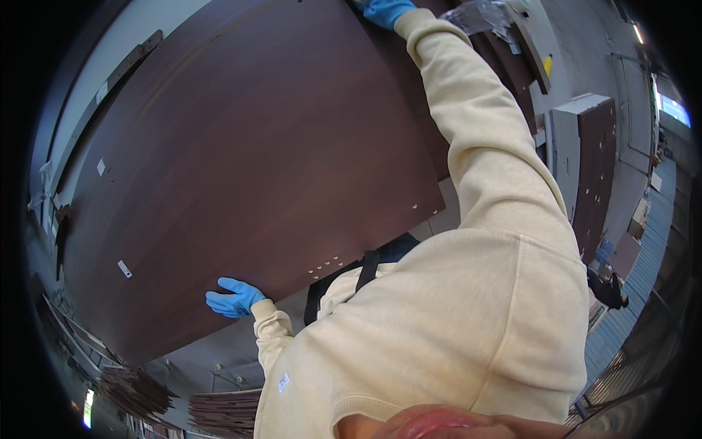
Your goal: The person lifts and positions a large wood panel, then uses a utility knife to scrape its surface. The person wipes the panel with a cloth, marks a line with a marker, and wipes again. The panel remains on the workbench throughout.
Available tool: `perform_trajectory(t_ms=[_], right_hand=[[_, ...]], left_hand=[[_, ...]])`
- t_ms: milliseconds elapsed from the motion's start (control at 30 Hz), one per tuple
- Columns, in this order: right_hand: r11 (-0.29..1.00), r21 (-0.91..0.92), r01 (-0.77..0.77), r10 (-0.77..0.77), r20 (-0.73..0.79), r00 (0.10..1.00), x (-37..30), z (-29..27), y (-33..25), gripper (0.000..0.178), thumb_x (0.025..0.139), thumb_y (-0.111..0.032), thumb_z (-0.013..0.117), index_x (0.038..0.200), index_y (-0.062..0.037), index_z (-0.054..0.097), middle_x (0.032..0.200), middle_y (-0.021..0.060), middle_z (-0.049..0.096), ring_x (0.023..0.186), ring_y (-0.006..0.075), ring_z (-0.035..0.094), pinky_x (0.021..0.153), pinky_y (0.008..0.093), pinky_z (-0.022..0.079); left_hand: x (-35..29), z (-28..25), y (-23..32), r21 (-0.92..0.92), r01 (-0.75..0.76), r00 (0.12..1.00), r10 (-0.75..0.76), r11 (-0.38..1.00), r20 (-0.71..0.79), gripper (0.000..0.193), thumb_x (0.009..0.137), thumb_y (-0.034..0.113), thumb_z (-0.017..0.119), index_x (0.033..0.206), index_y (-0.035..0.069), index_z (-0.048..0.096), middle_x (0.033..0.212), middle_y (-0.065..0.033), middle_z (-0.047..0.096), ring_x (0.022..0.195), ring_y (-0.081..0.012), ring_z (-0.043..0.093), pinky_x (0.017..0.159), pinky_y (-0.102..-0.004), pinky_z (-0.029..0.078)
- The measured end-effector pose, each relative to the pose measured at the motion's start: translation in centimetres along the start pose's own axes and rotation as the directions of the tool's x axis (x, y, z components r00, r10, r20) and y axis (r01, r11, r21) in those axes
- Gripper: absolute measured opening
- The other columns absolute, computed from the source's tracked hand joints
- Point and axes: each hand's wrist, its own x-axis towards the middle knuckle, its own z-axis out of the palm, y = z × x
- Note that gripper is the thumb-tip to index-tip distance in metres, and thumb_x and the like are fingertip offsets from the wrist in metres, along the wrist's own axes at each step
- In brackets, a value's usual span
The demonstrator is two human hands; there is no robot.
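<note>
Against the lower edge of a large dark brown panel [248, 161], the left hand [232, 298] is pressed, gloved in blue. Its fingers [219, 301] are spread flat and only slightly curled, laid on the board's face just beside the edge rather than closed round anything. At the opposite, upper edge of the same panel the right hand [386, 10] is seen, also in a blue glove; it is cut by the top of the view, so whether it is clenched over the edge or merely laid on it cannot be told. The panel is thus spanned between the two hands, tilted across the view, with most of its face to the left of the right arm. Small drilled holes [325, 267] are set in a row near the lower edge, close to the left hand, and small pale labels [125, 269] are stuck on the face. The right arm is covered by a cream sleeve [482, 146]. Further out, stacked dark boards [227, 411] are seen below, and an upright cabinet part [585, 161], grey and brown, is stood well apart at the right.
</note>
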Motion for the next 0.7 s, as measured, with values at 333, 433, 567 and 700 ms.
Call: perform_trajectory(t_ms=[333, 433, 567, 700], right_hand=[[0.978, -0.089, -0.187, 0.075, 0.994, -0.081, -53.2, -26.0, -16.0, 0.028, 0.096, -0.021, 0.060, 0.117, -0.0100, 0.075, 0.133, 0.0210, 0.066, 0.112, 0.0399, 0.068, 0.096, 0.0508, 0.054], [0.821, -0.318, -0.474, 0.307, 0.946, -0.103, -59.0, -32.9, -15.1, 0.034, 0.096, -0.024, 0.060, 0.121, -0.0056, 0.072, 0.127, 0.0231, 0.069, 0.111, 0.0438, 0.068, 0.096, 0.0517, 0.054], [0.284, 0.018, -0.959, 0.825, 0.505, 0.254, -58.3, -29.7, -12.9, 0.037, 0.095, -0.021, 0.061, 0.125, 0.0002, 0.066, 0.114, 0.0254, 0.072, 0.106, 0.0385, 0.070, 0.094, 0.0435, 0.053], [0.577, 0.417, -0.703, 0.796, -0.094, 0.598, -39.5, -29.2, -15.2, 0.040, 0.102, -0.006, 0.056, 0.141, 0.0012, 0.059, 0.135, 0.0204, 0.067, 0.124, 0.0301, 0.065, 0.107, 0.0397, 0.049]], left_hand=[[-0.6, -0.7, 0.3, -0.017, 0.064, 0.994, -0.062, 0.998, 0.088, 0.075, 0.101, 0.062, 0.048, 0.145, 0.001, 0.052, 0.150, -0.0216, 0.050, 0.138, -0.0420, 0.045, 0.108, -0.0584, 0.038], [0.7, -2.3, 2.2, -0.044, 0.111, 0.975, -0.100, 0.993, 0.201, 0.076, 0.099, 0.064, 0.049, 0.146, 0.003, 0.051, 0.151, -0.0211, 0.049, 0.138, -0.0422, 0.044, 0.107, -0.0595, 0.038], [0.0, 0.2, -0.3, 0.002, 0.060, 0.996, -0.060, 0.998, 0.062, 0.078, 0.099, 0.065, 0.048, 0.147, 0.005, 0.049, 0.151, -0.0212, 0.047, 0.137, -0.0428, 0.043, 0.105, -0.0590, 0.038], [0.3, -0.3, -0.1, -0.012, 0.076, 0.989, -0.074, 0.997, 0.127, 0.080, 0.099, 0.067, 0.045, 0.150, 0.005, 0.047, 0.157, -0.0212, 0.044, 0.143, -0.0432, 0.039, 0.111, -0.0590, 0.035]])
